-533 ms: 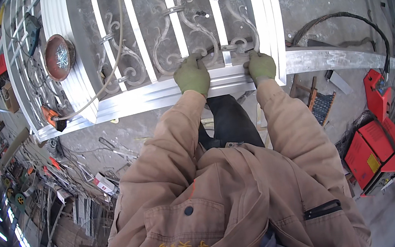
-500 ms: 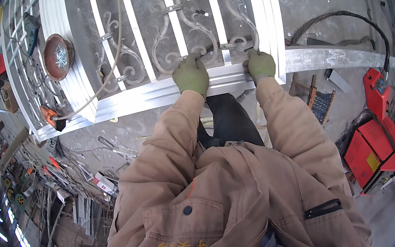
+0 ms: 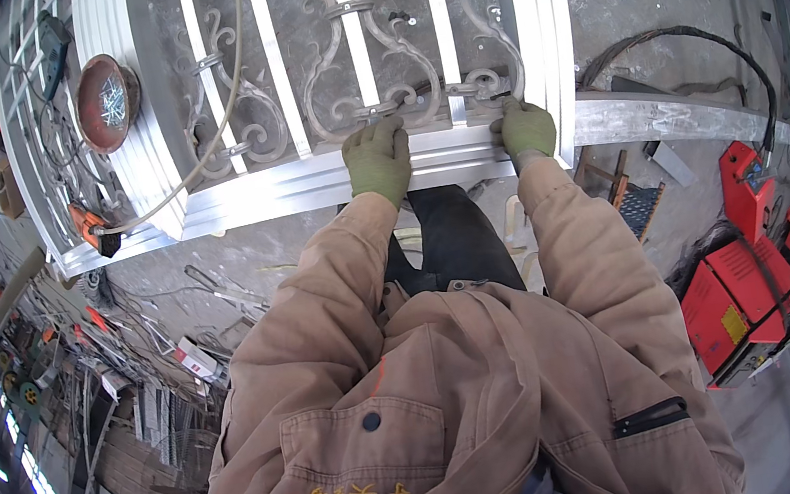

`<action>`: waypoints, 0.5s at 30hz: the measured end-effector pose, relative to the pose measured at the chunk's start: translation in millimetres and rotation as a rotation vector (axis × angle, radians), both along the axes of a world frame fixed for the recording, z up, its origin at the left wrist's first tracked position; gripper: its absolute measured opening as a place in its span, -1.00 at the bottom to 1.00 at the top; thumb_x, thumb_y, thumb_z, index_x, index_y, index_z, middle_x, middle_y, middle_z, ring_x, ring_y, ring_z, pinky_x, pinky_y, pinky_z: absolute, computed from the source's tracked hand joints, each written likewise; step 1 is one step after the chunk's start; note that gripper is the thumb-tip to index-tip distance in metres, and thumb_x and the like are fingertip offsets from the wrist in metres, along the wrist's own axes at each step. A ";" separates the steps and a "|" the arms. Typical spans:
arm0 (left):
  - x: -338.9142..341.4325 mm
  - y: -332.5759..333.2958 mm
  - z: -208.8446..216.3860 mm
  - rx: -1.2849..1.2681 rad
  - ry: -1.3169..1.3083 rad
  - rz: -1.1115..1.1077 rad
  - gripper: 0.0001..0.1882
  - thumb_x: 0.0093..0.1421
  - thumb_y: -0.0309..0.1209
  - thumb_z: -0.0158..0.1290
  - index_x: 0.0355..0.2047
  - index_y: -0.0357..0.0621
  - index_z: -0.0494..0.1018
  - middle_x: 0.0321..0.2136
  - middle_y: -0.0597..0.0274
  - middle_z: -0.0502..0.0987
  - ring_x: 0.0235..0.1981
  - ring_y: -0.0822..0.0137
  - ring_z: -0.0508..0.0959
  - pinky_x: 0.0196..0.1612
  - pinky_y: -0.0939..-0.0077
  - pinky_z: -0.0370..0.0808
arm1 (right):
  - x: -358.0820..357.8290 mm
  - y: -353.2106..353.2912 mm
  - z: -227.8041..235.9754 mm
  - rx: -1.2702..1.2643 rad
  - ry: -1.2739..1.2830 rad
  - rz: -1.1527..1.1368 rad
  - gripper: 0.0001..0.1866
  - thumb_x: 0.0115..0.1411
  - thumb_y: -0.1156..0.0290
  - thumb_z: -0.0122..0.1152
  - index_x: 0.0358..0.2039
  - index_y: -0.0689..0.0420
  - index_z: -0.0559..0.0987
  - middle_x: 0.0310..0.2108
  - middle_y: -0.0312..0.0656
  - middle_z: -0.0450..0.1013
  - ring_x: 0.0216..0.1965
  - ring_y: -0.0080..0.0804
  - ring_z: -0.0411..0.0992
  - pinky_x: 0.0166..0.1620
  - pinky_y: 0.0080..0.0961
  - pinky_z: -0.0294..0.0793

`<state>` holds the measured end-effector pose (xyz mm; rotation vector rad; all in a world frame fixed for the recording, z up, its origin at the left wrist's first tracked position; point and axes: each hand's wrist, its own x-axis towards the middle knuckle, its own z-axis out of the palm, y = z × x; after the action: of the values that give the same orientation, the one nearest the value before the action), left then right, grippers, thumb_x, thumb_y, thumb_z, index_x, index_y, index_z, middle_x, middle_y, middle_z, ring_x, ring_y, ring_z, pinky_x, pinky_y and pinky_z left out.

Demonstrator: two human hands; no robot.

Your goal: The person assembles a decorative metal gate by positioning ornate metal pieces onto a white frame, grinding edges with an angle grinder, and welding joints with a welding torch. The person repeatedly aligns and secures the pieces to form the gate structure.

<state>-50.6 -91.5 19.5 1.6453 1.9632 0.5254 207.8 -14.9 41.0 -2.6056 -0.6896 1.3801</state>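
A silver metal grille frame (image 3: 463,158) lies before me, with straight bars and grey scrollwork (image 3: 400,44) inside it. My left hand (image 3: 377,164), in a green glove, is closed over the near rail, its fingertips just beneath the collar at the foot of the middle scroll. Further right, my gloved right hand (image 3: 528,132) is closed at the same rail, beside the corner, with its fingers against the lower end of the right scroll (image 3: 490,16). My palms and the undersides of my fingers are hidden.
A round reddish bowl of screws (image 3: 109,103) sits on the frame's left part. An orange clamp (image 3: 93,229) with a cable grips the left near edge. Red machines (image 3: 741,304) stand at right, near a metal beam (image 3: 679,111). Scrap metal (image 3: 161,411) litters the left floor.
My left hand has drawn slightly back toward me and left, uncovering the collar at the foot of the middle scroll. My right hand stays at the corner. The view has shifted slightly.
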 end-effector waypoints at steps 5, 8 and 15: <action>-1.6 0.3 -2.1 -0.016 -0.030 0.006 -0.78 0.47 -0.30 0.30 0.05 0.03 0.78 -0.03 0.05 0.84 0.12 -0.21 0.74 0.36 -0.18 0.52 | -4.4 3.2 6.8 0.017 0.029 -0.057 -0.48 0.58 0.01 0.27 -0.21 0.28 0.83 -0.49 -0.14 0.74 -0.54 -0.36 0.66 -0.35 -0.29 0.64; -2.5 1.9 -3.3 -0.008 -0.019 0.006 -0.78 0.46 -0.30 0.31 0.05 0.04 0.78 -0.03 0.05 0.84 0.11 -0.20 0.74 0.36 -0.17 0.52 | -5.1 4.2 3.2 0.015 0.021 -0.062 -0.48 0.58 0.00 0.29 -0.21 0.27 0.83 -0.49 -0.15 0.74 -0.53 -0.37 0.66 -0.35 -0.29 0.64; -2.3 0.6 -15.5 0.015 -0.137 -0.025 -0.79 0.47 -0.28 0.30 0.05 0.08 0.77 0.03 0.09 0.83 0.13 -0.19 0.72 0.40 -0.20 0.48 | 37.2 -25.7 -63.0 0.148 -0.232 0.383 -0.43 0.59 -0.08 0.23 -0.23 0.20 0.85 -0.47 -0.13 0.76 -0.51 -0.29 0.69 -0.26 -0.21 0.68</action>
<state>-52.9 -90.9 3.9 1.5969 1.8422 0.6278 245.0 -40.6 -22.0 -2.6307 -1.3265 1.0571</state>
